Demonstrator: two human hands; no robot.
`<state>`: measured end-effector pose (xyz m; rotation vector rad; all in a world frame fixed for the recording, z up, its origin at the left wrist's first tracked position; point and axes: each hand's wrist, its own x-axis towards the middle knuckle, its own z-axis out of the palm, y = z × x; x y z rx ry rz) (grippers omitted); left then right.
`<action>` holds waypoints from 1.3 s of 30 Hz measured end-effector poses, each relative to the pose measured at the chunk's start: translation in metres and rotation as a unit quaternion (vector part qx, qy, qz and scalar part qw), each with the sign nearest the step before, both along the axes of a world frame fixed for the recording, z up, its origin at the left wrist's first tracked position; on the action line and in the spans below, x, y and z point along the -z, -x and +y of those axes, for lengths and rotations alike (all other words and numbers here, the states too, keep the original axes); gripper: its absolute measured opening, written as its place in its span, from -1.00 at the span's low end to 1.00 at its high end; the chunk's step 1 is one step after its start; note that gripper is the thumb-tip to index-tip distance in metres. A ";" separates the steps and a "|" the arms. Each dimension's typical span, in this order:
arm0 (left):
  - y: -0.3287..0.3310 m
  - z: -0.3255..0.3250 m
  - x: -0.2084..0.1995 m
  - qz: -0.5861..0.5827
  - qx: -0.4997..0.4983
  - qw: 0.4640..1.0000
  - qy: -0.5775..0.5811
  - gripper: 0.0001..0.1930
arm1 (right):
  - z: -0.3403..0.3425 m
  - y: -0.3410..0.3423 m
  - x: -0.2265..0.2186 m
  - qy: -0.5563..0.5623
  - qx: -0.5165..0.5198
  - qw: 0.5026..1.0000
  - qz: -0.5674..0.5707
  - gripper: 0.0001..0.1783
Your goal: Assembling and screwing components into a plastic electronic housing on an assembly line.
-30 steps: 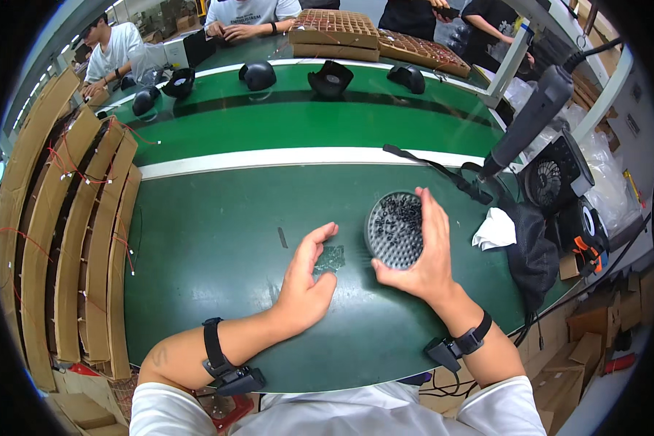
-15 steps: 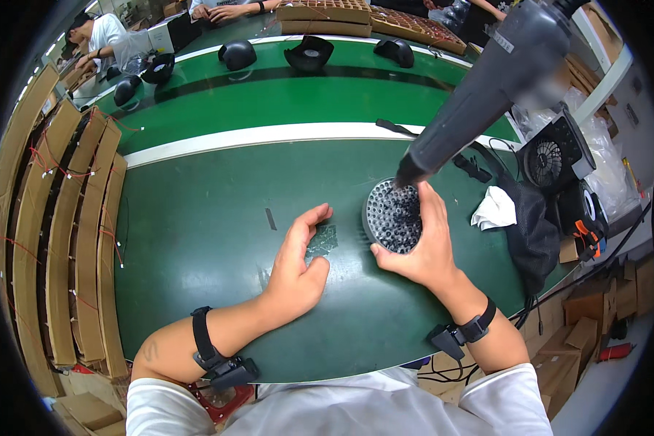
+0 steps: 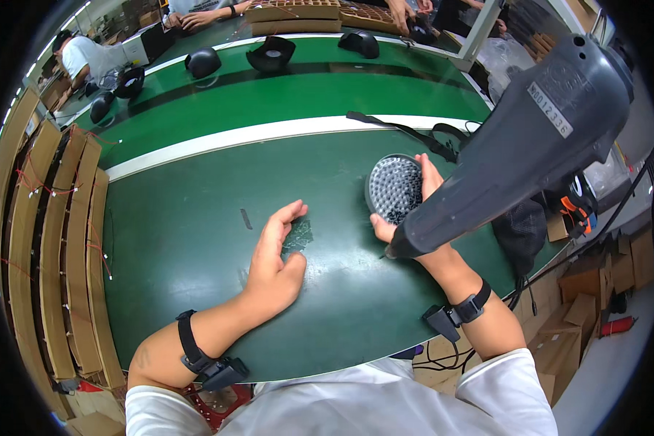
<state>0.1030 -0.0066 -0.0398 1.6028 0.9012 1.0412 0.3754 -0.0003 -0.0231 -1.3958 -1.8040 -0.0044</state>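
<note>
Nearest the camera, a dark grey power screwdriver (image 3: pixel 501 160) hangs aslant, its narrow end pointing down and left. It covers part of the right hand (image 3: pixel 436 259); whether the two touch I cannot tell. The right hand grips a round dish (image 3: pixel 393 187) by its right side, fingers at the far edge and thumb at the near one. The dish, which has a knobbly floor strewn with small dark pieces, is over the tabletop (image 3: pixel 196 189), right of centre. The left hand (image 3: pixel 276 265) is empty, its fingers loosely bent and the thumb apart, just beside a clear patch of tape (image 3: pixel 299 236). Each forearm wears a black strap with a small box.

To the left stand cardboard trays (image 3: pixel 59 232) trailing red wires; to the right lies a black mesh bag (image 3: pixel 525 224). A black strap (image 3: pixel 400 131) lies at the tabletop's far side. Past a white rail (image 3: pixel 269 143), black curved shells (image 3: pixel 271 54) sit on a green belt (image 3: pixel 305 98). Farther off are more cardboard trays (image 3: pixel 295 12) and several people, one in a white shirt (image 3: pixel 91 57) at far left.
</note>
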 end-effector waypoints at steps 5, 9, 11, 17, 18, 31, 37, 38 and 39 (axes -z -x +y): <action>-0.002 0.000 0.000 0.007 0.011 1.000 -0.013 -0.22 | -0.007 -0.015 -0.002 -0.063 -0.005 0.997 -0.042 0.30; 0.000 -0.001 0.000 0.043 -0.002 0.999 -0.008 -0.23 | -0.005 -0.018 0.002 0.008 0.039 0.999 0.006 0.28; 0.000 0.001 0.002 0.052 0.002 0.999 -0.015 -0.23 | -0.004 -0.022 0.003 0.016 0.045 0.999 -0.016 0.27; -0.002 0.000 -0.002 0.064 0.012 0.997 -0.028 -0.25 | 0.001 -0.047 0.004 0.157 -0.042 0.985 -0.050 0.35; 0.000 0.001 -0.002 0.068 0.015 0.997 -0.033 -0.25 | -0.001 -0.049 0.002 0.161 -0.043 0.985 -0.053 0.35; -0.001 -0.003 -0.008 0.117 0.011 0.988 -0.100 -0.36 | -0.056 -0.023 -0.022 0.171 -0.050 0.956 -0.233 0.13; -0.009 0.003 -0.011 0.191 0.044 0.967 -0.163 -0.34 | -0.044 -0.044 -0.032 0.191 -0.112 0.940 -0.261 0.05; -0.014 0.008 -0.015 0.189 0.045 0.967 -0.162 -0.34 | -0.043 -0.046 -0.029 0.192 -0.111 0.939 -0.263 0.05; -0.021 0.016 -0.019 0.211 0.073 0.962 -0.157 -0.28 | -0.041 -0.045 -0.026 0.186 -0.109 0.943 -0.252 0.05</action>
